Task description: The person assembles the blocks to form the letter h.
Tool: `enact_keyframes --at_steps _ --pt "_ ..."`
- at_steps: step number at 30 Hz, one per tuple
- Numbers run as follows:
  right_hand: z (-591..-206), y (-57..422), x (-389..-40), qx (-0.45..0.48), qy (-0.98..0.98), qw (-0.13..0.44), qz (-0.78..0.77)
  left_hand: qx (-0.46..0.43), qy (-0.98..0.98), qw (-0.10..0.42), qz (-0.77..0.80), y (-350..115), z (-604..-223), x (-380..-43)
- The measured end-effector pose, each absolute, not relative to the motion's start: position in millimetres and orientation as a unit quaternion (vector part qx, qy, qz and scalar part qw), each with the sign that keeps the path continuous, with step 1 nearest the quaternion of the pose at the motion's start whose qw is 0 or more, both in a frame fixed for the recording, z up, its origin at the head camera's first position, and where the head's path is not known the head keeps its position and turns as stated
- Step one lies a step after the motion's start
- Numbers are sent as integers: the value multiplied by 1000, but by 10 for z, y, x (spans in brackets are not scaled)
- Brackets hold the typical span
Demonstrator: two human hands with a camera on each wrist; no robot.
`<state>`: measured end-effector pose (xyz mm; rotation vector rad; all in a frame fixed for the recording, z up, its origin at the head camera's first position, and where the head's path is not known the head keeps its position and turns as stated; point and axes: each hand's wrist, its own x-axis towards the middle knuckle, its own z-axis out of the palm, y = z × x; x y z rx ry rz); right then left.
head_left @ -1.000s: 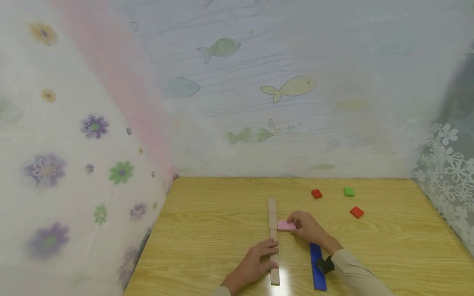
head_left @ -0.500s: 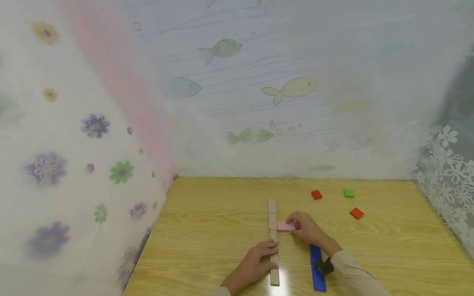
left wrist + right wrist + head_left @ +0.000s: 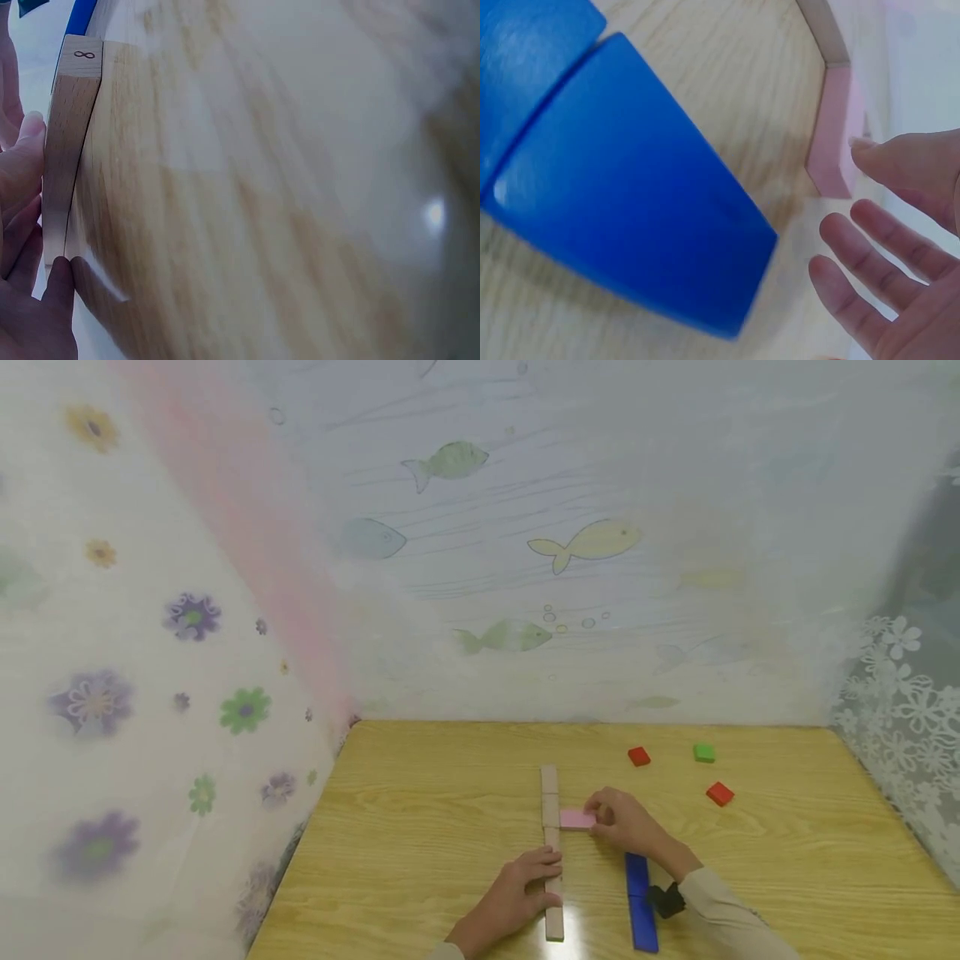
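Beyond the fingers of both hands there is a pale backdrop [image 3: 480,685] with drawn fish, and to their left a panel [image 3: 150,760] with flower pattern. Under the fingers spreads a table [image 3: 420,827], yellowish, with wood grain and some shine.

The right hand [image 3: 630,828] has thumb and index finger brought close together; they pinch the pink block [image 3: 576,820] at its right end. In the right wrist view the other three fingers are apart from one another, gently bent, and hold nothing. The left hand [image 3: 513,893] lies relaxed, its fingers extended across the wooden row [image 3: 551,810] and its thumb on the row too, nearer to the person; it rests on the blocks without closing round them.

This row, made of plain flat blocks end to end, passes under the left fingers and blocks the left side of the pink block, which touches it. Its near end face carries a mark [image 3: 84,55] like an 8. Nearer to the person than the right fingers lie two smooth blue blocks [image 3: 641,902] in line. The pink block is flat and rectangular. Farther than the right fingers, toward the right, are two small red blocks [image 3: 720,793] and a small green block [image 3: 704,752], well apart.
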<state>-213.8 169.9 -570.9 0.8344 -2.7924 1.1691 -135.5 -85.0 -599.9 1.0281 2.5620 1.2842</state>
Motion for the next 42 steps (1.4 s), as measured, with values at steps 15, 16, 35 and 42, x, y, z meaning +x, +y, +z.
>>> enact_keyframes --at_steps 15,16,35,42 --pt "-5413 2044 -2152 226 -902 -23 366 334 841 43 424 -843 -6028 -1343" --pt "-5401 2068 -2152 229 -902 -20 367 333 842 41 423 -843 -6030 -1343" --pt "-5328 2549 -2125 188 -923 18 336 331 841 49 426 -840 -6027 -1351" --pt "-5354 2712 -2124 169 -933 29 317 332 843 45 421 -833 -6028 -1352"
